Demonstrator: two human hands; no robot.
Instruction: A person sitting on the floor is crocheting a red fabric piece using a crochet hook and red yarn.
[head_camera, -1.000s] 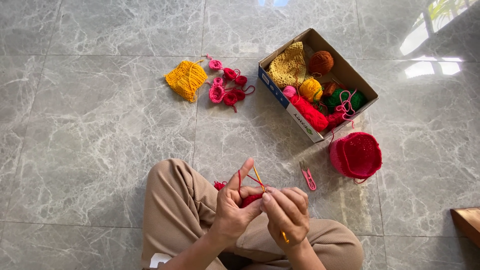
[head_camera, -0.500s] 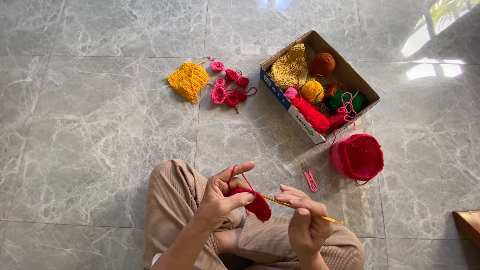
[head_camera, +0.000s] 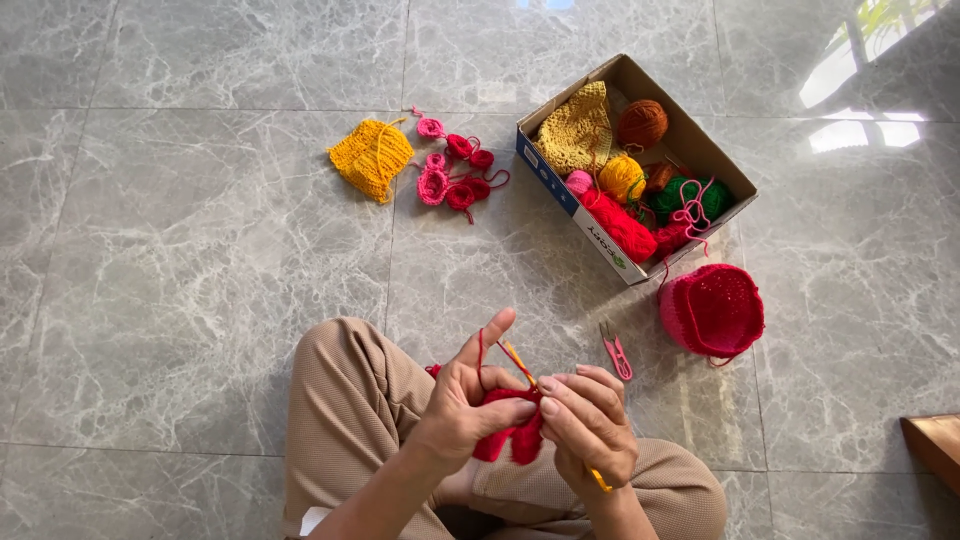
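A small red crochet piece (head_camera: 508, 432) sits low in the middle of the view, above the person's lap, pinched between both hands: the left hand (head_camera: 462, 410) closes its grip on the piece's left side with thumb and fingers, its index finger raised and a strand of red yarn (head_camera: 481, 352) looped over it, while the right hand (head_camera: 590, 425) presses against the piece's right edge with its grip clamped round a yellow crochet hook (head_camera: 520, 362), whose tip slants up and left between the two hands and whose tail shows below the palm. Beneath the hands are bent legs in tan trousers (head_camera: 350, 420). Just beyond the right hand, on the grey marble floor (head_camera: 200, 250), lie pink thread snips (head_camera: 617, 352), and further right a round pink crocheted basket (head_camera: 713, 310). Beyond that stands an open cardboard box (head_camera: 560, 180) holding balls of yarn in orange, yellow, green and red and a tan crocheted piece. Left of the box lie several small pink and red crocheted flowers (head_camera: 452, 172), and beside them a yellow crocheted piece (head_camera: 372, 157)
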